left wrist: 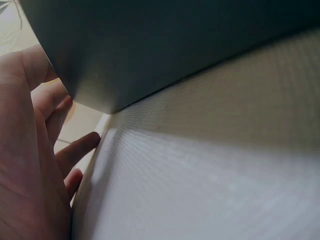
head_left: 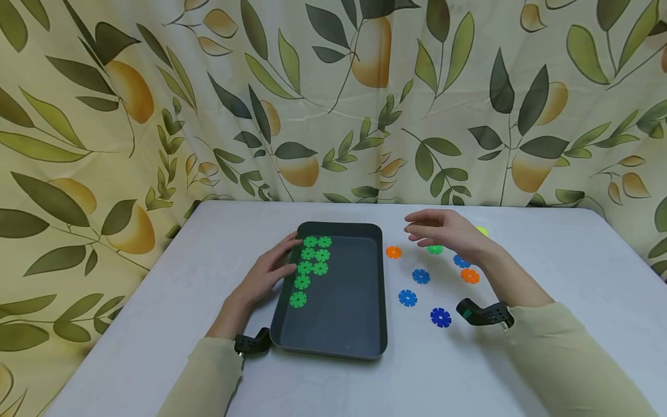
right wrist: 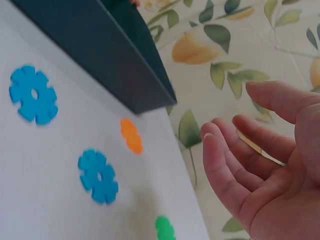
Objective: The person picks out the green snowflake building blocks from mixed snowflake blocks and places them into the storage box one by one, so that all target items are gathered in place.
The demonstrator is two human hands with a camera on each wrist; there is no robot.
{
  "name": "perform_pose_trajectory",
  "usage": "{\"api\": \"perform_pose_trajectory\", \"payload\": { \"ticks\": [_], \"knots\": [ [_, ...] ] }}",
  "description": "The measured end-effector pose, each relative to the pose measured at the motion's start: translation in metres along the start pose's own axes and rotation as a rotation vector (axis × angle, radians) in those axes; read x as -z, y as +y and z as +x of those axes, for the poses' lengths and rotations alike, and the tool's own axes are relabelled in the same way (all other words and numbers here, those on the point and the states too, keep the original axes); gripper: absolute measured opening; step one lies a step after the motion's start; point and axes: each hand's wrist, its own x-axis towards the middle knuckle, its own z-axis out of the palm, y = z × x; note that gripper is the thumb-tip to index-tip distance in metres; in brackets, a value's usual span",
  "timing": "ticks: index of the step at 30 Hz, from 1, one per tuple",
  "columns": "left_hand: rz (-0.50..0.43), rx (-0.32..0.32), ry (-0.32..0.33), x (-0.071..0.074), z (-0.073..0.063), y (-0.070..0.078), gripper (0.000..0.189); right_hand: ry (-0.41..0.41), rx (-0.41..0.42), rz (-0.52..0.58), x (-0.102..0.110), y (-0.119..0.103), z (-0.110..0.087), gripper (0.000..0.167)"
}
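Note:
A dark grey tray (head_left: 344,313) lies on the white table, with several green snowflake discs (head_left: 298,299) in two columns along its left side. My left hand (head_left: 264,272) rests at the tray's left rim, fingers spread over the edge. Above the table to the right of the tray, my right hand (head_left: 443,231) hovers with loosely bent fingers and nothing between them. Under it a green disc (head_left: 435,250) is partly covered. An orange disc (head_left: 393,252) lies between that hand and the tray. The right wrist view shows the empty fingers (right wrist: 220,165) apart from the discs.
Right of the tray lie blue discs (head_left: 421,276), a second orange disc (head_left: 470,276), a dark blue disc (head_left: 440,317) and a yellow disc (head_left: 482,230) partly behind the right hand. A leaf-patterned curtain (head_left: 333,145) hangs behind the table (head_left: 333,388).

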Motion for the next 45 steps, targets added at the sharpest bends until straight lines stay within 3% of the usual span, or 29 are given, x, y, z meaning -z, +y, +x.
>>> {"api": "perform_pose_trajectory", "payload": {
  "ticks": [25,45],
  "knots": [
    [-0.016,0.012,0.002,0.000,-0.002,0.001,0.050,0.031,-0.104,-0.147,0.030,0.034,-0.008,0.059],
    [-0.008,0.011,0.002,0.000,-0.001,0.001,0.049,0.003,-0.097,-0.291,0.033,0.051,-0.001,0.057]
  ]
}}
